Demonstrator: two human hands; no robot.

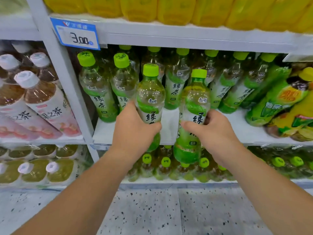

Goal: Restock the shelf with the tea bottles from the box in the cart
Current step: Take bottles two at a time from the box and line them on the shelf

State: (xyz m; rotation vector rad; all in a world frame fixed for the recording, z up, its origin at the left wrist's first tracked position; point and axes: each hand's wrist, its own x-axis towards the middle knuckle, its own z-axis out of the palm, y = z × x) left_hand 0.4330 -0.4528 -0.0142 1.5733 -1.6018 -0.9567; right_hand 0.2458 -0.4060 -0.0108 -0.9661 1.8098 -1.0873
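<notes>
At far left, in the neighbouring bay, stand white-capped tea bottles with pink labels. Above the upright post hangs a blue price tag reading 3.00. To its right begins the shelf, where stocked green tea bottles with lime caps stand in rows toward the back, leaving the front edge bare.

The left hand wraps its fingers and thumb round the label of the left green tea bottle, held upright with its lower end at the front lip of the shelf. Just beside it, a narrow gap apart, the right hand grips the right green tea bottle at mid-body, thumb across the front and fingers curled behind. This bottle is also upright and hangs lower, its base below the shelf edge.

Farther right, larger bottles with green and yellow labels crowd the same shelf. Yellow bottles line the board above, lime-capped bottles fill the board below, and a speckled floor lies beneath both forearms.
</notes>
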